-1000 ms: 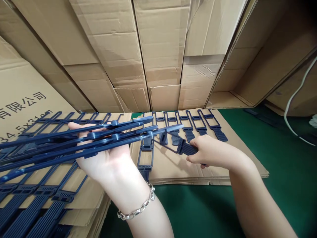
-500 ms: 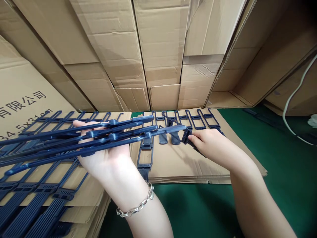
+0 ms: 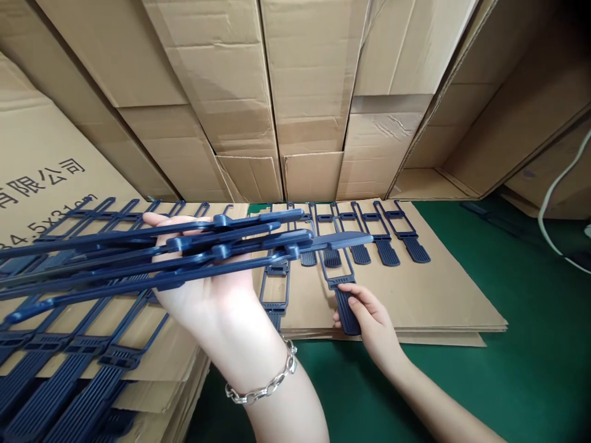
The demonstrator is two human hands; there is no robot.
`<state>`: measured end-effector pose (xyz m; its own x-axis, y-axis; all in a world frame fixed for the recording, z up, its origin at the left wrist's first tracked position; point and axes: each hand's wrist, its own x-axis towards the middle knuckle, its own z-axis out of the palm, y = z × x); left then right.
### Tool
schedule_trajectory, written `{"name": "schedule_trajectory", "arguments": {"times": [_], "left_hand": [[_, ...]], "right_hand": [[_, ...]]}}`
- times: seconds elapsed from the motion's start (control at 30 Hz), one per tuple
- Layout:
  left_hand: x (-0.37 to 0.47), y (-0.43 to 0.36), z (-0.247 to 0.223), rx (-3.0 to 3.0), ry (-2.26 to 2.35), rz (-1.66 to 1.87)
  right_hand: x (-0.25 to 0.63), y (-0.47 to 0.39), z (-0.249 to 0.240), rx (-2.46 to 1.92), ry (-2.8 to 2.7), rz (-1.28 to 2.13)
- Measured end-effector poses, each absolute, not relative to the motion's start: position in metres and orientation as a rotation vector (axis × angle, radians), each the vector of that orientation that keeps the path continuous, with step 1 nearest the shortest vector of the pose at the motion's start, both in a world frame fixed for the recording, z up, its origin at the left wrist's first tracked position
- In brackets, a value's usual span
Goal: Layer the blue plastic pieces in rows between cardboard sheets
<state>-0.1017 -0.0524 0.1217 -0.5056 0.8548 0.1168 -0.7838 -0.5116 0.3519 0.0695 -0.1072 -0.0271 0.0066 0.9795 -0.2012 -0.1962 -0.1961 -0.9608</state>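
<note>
My left hand [image 3: 215, 304], palm up, carries a loose stack of dark blue plastic frames [image 3: 226, 251]; its fingers are partly hidden behind them. The stack points left to right across the view. Lower right of it, my right hand [image 3: 376, 323] pinches the ribbed end of a single blue plastic frame [image 3: 347, 311]. That frame's long open loop reaches away over the cardboard sheets [image 3: 397, 301], passing under the tips of the stack. Beyond it, similar frames [image 3: 388, 251] lie side by side in a row.
More blue frames [image 3: 87, 344] cover another cardboard pile at the left. Cardboard boxes [image 3: 314, 80] form a wall behind. A green surface [image 3: 521, 271] extends around the sheets, and a white cable [image 3: 549, 209] hangs at the right.
My right hand has come down and nearer with a frame that now lies lengthwise away from me. My left hand and its stack have shifted slightly right.
</note>
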Motion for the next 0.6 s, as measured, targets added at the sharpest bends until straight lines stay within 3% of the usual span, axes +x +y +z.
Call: {"name": "schedule_trajectory", "arguments": {"times": [0.1,0.6], "left_hand": [[-0.100,-0.048,0.121,0.302,0.056,2.093],[-0.094,-0.056,0.122,0.353,-0.055,2.009]], "right_hand": [[0.067,-0.112,-0.032,-1.249,-1.065,1.374],[0.058,-0.139,-0.047,-1.185,-1.339,1.445]]}}
